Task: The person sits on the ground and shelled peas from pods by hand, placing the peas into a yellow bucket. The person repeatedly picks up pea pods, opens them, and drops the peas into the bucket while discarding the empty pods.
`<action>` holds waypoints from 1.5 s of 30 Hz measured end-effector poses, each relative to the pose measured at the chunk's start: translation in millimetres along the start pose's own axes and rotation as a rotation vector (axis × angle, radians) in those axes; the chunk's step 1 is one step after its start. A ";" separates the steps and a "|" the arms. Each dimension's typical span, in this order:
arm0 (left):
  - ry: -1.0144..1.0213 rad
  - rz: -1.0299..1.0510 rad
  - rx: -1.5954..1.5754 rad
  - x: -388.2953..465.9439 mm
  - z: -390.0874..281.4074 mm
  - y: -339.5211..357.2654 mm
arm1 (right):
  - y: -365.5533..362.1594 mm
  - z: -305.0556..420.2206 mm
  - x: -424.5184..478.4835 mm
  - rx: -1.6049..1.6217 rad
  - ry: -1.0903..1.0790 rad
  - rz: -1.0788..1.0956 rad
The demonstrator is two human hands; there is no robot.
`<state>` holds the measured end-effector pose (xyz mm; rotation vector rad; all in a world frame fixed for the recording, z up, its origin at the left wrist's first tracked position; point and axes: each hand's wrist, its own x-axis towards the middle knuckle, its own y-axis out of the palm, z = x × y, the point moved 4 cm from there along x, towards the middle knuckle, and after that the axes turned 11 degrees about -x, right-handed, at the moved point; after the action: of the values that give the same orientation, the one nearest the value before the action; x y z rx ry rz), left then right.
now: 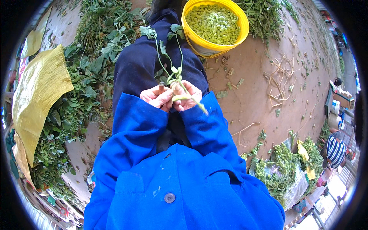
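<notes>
My right hand (188,94) grips the stem of a green bean plant, likely soybean (177,76), in front of my knees. The plant's leafy shoots reach away over my trousers, and its thick stem end slants down towards my right sleeve. A plump green pod (180,98) lies between the hands. My left hand (156,97) is closed around a short brown object (161,88) with a dull metal-looking end, perhaps a tool handle; the rest of it is hidden. The left fingertips meet the right hand's fingers at the plant.
Beyond my right knee stands a yellow bucket (212,51) heaped with green pods (212,24). Leafy plants (95,63) are piled at left, partly under a yellow sheet (43,95). Bare stalks (280,77) litter the floor at right. Behind is a plant bundle (276,169); a person (335,151) is farther off.
</notes>
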<state>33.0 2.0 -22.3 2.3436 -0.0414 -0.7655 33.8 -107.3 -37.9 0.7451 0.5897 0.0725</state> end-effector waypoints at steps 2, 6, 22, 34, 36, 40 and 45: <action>0.002 -0.016 -0.023 0.6 3.8 4.7 | 0.9 2.5 -3.3 -0.209 -0.030 -0.110; -0.108 -0.065 0.070 -2.2 1.1 -2.6 | -4.2 1.1 -1.8 -0.074 -0.005 -0.040; 0.576 0.248 0.860 28.5 -11.3 25.2 | -34.6 11.0 -8.9 -0.061 0.020 0.111; 0.663 0.293 1.170 37.8 -3.6 37.1 | -32.2 27.6 -30.1 -0.234 -0.049 0.080; 0.709 0.318 1.016 40.5 -4.3 35.4 | -30.1 25.6 -28.4 -0.214 -0.029 0.070; 0.595 0.302 0.869 41.4 0.1 33.5 | -43.9 20.4 -23.8 -0.131 -0.056 -0.062; 0.566 0.302 0.849 36.4 0.2 35.6 | -31.3 28.5 -18.6 -0.213 -0.064 -0.119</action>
<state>69.0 -33.9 -19.6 3.1527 -0.5511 0.1404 28.9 -153.0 -32.9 0.5027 0.5542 0.0016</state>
